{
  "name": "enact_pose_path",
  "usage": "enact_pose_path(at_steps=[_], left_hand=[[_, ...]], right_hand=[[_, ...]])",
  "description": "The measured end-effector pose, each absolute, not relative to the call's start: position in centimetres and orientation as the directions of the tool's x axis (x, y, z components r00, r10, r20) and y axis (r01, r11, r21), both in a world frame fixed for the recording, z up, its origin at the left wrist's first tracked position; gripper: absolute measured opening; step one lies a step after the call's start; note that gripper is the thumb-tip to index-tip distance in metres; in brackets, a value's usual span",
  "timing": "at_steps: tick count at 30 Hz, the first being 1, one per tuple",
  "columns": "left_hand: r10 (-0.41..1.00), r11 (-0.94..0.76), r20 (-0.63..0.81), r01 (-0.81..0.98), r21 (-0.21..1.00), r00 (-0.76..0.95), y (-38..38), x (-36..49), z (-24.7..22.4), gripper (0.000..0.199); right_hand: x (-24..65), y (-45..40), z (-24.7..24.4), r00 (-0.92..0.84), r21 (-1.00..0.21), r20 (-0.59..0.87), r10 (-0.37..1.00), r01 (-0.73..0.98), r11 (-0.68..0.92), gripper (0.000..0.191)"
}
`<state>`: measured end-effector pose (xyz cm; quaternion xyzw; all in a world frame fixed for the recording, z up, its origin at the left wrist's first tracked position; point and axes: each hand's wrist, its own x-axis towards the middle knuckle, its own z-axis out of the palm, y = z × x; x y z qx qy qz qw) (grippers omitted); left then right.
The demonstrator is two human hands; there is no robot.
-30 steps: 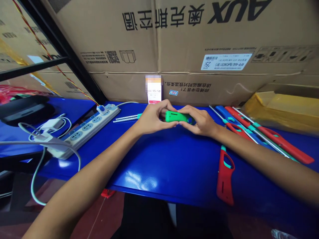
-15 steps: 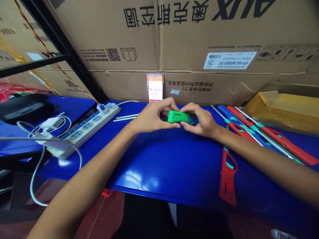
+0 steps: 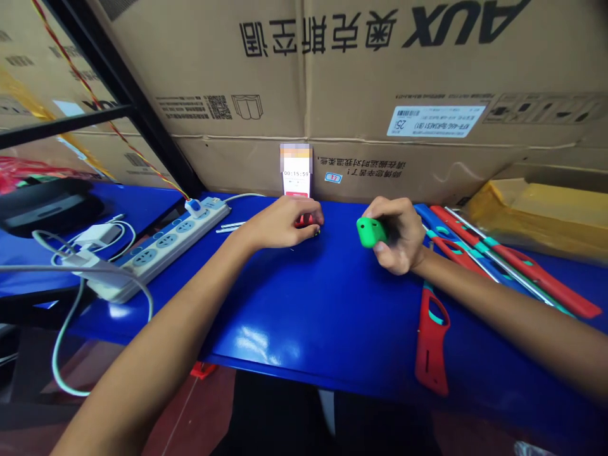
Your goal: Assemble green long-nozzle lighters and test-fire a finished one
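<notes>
In my right hand (image 3: pixel 401 237), the fingers are wrapped round a green lighter handle (image 3: pixel 368 232). Its blunt end, with small dark holes, points toward me and to the left; the rest is hidden by the hand. My left hand (image 3: pixel 287 223) is low over the blue table, in front of the phone, with its fingers curled round a red and black object (image 3: pixel 305 220). Most of that object is covered, so I cannot tell its kind. Near my right forearm lies a red long-nosed lighter (image 3: pixel 431 361), apart from both hands.
Several red and blue lighters (image 3: pixel 546 275) with metal rods lie at the right, before a yellow-taped box (image 3: pixel 546 212). A power strip (image 3: pixel 161 244) with cables is at the left. Thin metal rods (image 3: pixel 228 229) lie beyond my left forearm. A phone (image 3: pixel 296 174) leans against the big carton (image 3: pixel 351 95).
My hands have moved apart. The left one has let go of the green lighter handle, moved left and closed on the red and black object. The right one has turned the handle's end toward me.
</notes>
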<state>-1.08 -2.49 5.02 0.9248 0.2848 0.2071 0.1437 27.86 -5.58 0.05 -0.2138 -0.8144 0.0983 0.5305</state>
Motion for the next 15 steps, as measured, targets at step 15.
enact_pose_path(at_steps=[15], left_hand=[[0.577,-0.805,0.22,0.501,0.318,0.787,-2.3,-1.04,4.64,0.022]], right_hand=[[27.87,-5.21,0.16,-0.389,-0.197,0.891,0.234,0.134,0.971,0.036]])
